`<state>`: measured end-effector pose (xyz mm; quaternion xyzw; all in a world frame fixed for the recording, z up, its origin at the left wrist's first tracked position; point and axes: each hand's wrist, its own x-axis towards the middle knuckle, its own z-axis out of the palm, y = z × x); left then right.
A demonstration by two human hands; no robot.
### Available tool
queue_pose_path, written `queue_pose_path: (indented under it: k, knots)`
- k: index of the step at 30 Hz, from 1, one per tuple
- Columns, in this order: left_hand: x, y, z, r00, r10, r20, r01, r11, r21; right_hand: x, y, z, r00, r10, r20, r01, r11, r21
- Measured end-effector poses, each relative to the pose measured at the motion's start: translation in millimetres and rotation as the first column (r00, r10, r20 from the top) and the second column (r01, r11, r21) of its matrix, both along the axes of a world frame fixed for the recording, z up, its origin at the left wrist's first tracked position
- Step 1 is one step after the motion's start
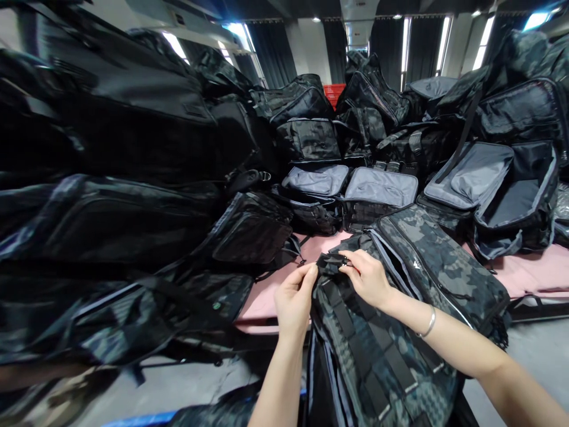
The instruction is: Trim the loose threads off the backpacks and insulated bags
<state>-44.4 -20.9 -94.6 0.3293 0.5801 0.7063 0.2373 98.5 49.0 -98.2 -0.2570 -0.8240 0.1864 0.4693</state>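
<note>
A dark camouflage backpack (368, 350) lies in front of me, its side zip parted and grey lining showing. My left hand (296, 293) pinches one end of a short black strap (331, 259) near the top of the bag. On the other side, my right hand (367, 277) grips the same strap between thumb and fingers. Whether a buckle sits between my fingers is too small to tell. Just right of my hands is another camouflage backpack section (444, 267) with a long zip.
Open camouflage bags with grey lining (382, 187) stand behind on a pink surface (262, 302). Dark bags (133, 219) are piled high at the left, and more stacks rise at the right. Something blue (142, 419) shows at the bottom edge. A red crate (333, 93) is far back.
</note>
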Motion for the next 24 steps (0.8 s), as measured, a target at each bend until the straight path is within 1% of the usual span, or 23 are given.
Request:
queue_pose_path:
  k: [3, 8, 14, 18, 21, 24]
  knots:
    - [-3, 0, -5.3, 0.998, -0.013, -0.068, 0.012, 1.0, -0.011, -1, 2, -0.1, 1.0, 0.011, -0.005, -0.012, 1.0, -0.02]
    - [-5, 0, -10.1, 0.987, -0.03, -0.156, 0.029, 1.0, -0.005, 0, 3, 1.1, 1.0, 0.019, 0.013, -0.019, 1.0, 0.011]
    - [-3, 1, -11.0, 0.977, 0.0, -0.213, 0.0, 1.0, -0.001, 2, 4, 0.0, 0.991, 0.087, -0.105, -0.096, 0.992, -0.084]
    - [-5, 1, -11.9, 0.969, -0.003, -0.248, 0.002, 1.0, -0.003, 2, 8, -1.2, 0.995, 0.082, -0.055, -0.088, 0.99, -0.112]
    - [-8, 3, -12.7, 0.977, 0.024, -0.21, -0.024, 1.0, 0.0, 4, 15, -0.8, 0.992, 0.05, -0.118, -0.074, 0.976, -0.207]
    - [-9, 6, -11.3, 0.983, 0.112, -0.147, -0.104, 0.993, 0.06, 6, 24, -2.9, 0.977, 0.004, -0.211, -0.086, 0.921, -0.379]
